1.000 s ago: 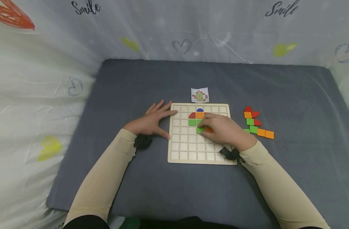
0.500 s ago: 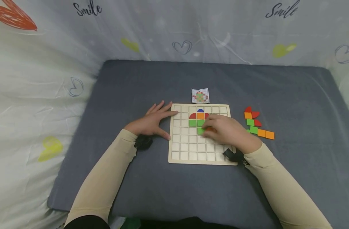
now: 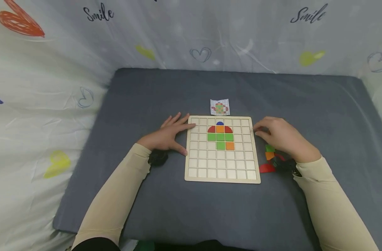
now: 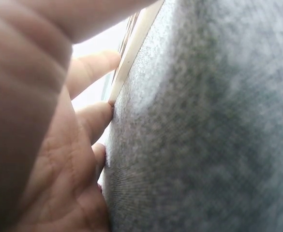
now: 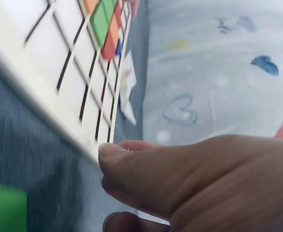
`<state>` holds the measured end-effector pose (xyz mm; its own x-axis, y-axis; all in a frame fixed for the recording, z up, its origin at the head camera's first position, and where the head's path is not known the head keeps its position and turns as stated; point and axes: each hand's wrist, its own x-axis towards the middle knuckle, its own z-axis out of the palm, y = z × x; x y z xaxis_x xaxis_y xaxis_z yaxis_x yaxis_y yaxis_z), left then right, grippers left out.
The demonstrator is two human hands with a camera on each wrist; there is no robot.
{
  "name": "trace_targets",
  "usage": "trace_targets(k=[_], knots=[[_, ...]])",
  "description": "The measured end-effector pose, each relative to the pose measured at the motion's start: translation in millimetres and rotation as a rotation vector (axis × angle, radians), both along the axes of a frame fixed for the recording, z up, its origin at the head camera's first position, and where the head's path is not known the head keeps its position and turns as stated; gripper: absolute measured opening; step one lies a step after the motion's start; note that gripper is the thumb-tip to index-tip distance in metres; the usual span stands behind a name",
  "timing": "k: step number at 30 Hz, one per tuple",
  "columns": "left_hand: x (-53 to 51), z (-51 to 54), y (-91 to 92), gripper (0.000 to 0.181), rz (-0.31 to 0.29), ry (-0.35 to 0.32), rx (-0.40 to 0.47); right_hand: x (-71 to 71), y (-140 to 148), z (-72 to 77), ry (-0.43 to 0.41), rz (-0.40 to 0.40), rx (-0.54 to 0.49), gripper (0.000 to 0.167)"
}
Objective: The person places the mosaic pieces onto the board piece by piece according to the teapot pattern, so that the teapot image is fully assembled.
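Note:
The pale wooden grid board (image 3: 201, 173) lies flat, holding a blue piece (image 3: 220, 123), two red curved pieces (image 3: 228, 129), two orange squares (image 3: 230, 146) and several green squares (image 3: 220, 137). My left hand (image 3: 166, 137) has its fingers spread; fingertips touch the board's left side, also seen at the board edge (image 4: 131, 53) in the left wrist view. Just off the board's right edge is my right hand (image 3: 283, 137), fingers loosely bent. The right wrist view shows this hand (image 5: 194, 179) with no piece visible at its fingertips.
Loose green (image 3: 269, 148), orange (image 3: 269, 156) and red (image 3: 267, 168) pieces lie right of the board, partly hidden by my right hand and wrist. A small patterned card (image 3: 220, 107) lies behind the board. The grey cloth surface (image 3: 178, 209) meets a printed curtain (image 3: 166, 35).
My right hand has left the board and moved right, uncovering a green square and an orange square there. My left hand has stayed at the left edge.

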<state>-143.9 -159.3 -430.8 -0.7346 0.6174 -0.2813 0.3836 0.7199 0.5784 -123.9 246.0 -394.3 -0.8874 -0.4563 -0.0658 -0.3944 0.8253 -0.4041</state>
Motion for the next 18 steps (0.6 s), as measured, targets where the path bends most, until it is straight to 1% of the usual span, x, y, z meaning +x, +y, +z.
trace_targets(k=[3, 8, 15, 18], knots=[[-0.6, 0.2, 0.0, 0.111, 0.000, 0.004, 0.001, -5.0, 15, 0.2, -0.003, -0.032, 0.015, 0.021], [0.5, -2.1, -0.8, 0.111, -0.001, -0.002, 0.006, -12.5, 32, -5.8, -0.027, -0.070, 0.038, 0.024], [0.5, -1.3, -1.2, 0.112, -0.003, -0.001, 0.011, -18.3, 41, -14.1, -0.079, -0.135, 0.044, 0.030], [0.1, -0.7, -1.7, 0.111, -0.001, 0.000, 0.012, -18.9, 42, -14.8, -0.082, -0.149, 0.038, 0.031]])
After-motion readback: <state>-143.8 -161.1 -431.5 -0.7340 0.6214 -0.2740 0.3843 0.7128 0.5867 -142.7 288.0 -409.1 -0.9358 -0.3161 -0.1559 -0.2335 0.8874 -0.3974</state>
